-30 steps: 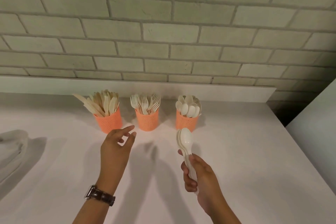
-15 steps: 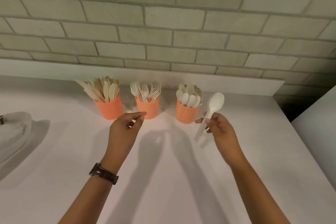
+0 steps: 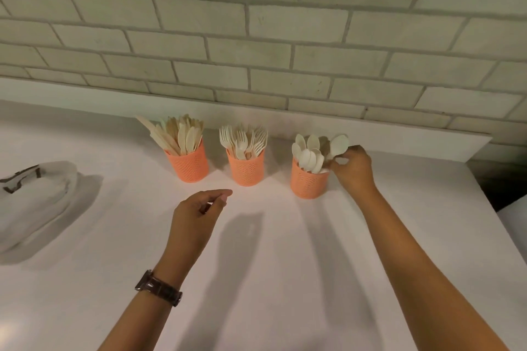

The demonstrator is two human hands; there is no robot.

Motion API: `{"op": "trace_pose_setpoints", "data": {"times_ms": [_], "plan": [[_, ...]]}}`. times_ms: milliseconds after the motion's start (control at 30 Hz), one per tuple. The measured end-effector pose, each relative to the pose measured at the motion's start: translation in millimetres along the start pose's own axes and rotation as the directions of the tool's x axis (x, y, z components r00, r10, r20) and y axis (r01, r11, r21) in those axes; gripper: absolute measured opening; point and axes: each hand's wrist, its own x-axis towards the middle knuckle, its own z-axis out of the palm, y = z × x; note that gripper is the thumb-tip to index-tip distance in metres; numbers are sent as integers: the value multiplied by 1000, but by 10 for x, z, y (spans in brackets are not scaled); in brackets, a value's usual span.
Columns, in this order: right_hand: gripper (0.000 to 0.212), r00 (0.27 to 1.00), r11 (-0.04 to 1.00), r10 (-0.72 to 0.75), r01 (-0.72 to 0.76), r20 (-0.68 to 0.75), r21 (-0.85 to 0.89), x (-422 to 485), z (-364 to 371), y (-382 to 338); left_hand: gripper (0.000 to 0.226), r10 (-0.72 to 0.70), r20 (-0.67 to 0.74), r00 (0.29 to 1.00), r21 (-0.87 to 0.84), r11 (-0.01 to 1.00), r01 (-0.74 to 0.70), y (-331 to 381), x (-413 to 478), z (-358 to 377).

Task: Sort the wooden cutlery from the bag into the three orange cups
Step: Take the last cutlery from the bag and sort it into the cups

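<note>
Spoons going into the rightmost of three orange cups on a white counter.

At the far left, a pale bag [image 3: 34, 196] is lying flat on the counter [image 3: 271, 279]. Right of it, along the brick wall [image 3: 256, 37], the knife cup [image 3: 188, 164] is standing, then the fork cup [image 3: 246, 169], then the spoon cup [image 3: 309, 181]. The left hand [image 3: 199, 214], wearing a wristwatch [image 3: 158, 288], is hovering near the cups with fingers loosely curled, gripping nothing. The right hand [image 3: 352, 169] is pinching a spoon [image 3: 338, 147] by its handle, bowl up, at the spoon cup's right rim.
</note>
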Motion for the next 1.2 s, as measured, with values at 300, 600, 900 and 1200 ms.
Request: {"op": "trace_pose_setpoints", "data": {"times_ms": [300, 600, 900, 1200], "plan": [[24, 976, 995, 102, -98, 194, -29, -91, -192, -187, 21, 0, 10, 1000, -64, 998, 1, -46, -49, -235], [17, 998, 998, -44, 46, -47, 41, -1022, -47, -793, 22, 10, 59, 998, -127, 992, -2, -316, 108, -964], [25, 958, 977, -51, -10, 281, 214, -2340, 1463, -1708, 21, -94, 111, 989, -115, 988, 106, -961, 248, -2377], [92, 821, 979, -204, 172, 533, 109, -2646, 2843, -2854, 19, -133, -100, 986, -82, 989, 125, -1460, 261, -3696]]}}
